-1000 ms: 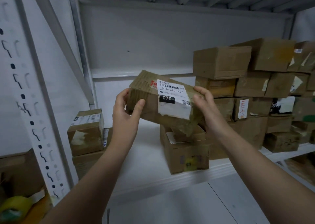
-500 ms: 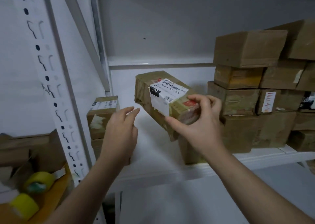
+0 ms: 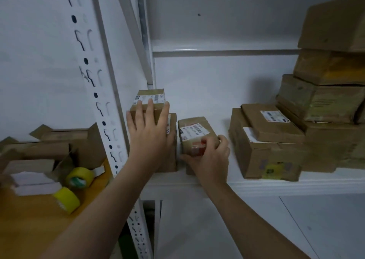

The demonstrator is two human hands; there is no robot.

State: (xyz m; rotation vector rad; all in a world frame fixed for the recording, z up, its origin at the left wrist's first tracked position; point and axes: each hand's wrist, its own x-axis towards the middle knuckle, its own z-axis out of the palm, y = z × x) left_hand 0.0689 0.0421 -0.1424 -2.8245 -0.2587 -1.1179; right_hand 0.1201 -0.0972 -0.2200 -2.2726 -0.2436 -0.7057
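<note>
On the white shelf point(image 3: 276, 185), right of the slotted upright point(image 3: 98, 93), lies the taped cardboard parcel point(image 3: 194, 134) with a white shipping label. The right hand point(image 3: 209, 156) grips its near end, fingers curled over the top. Between it and the upright, the left hand point(image 3: 150, 132) rests flat, fingers straight, on a stack of 2 boxes point(image 3: 150, 98). Farther right of the upright stand piled cartons point(image 3: 266, 150); left of it lie 2 yellow tape rolls point(image 3: 79, 177).
</note>
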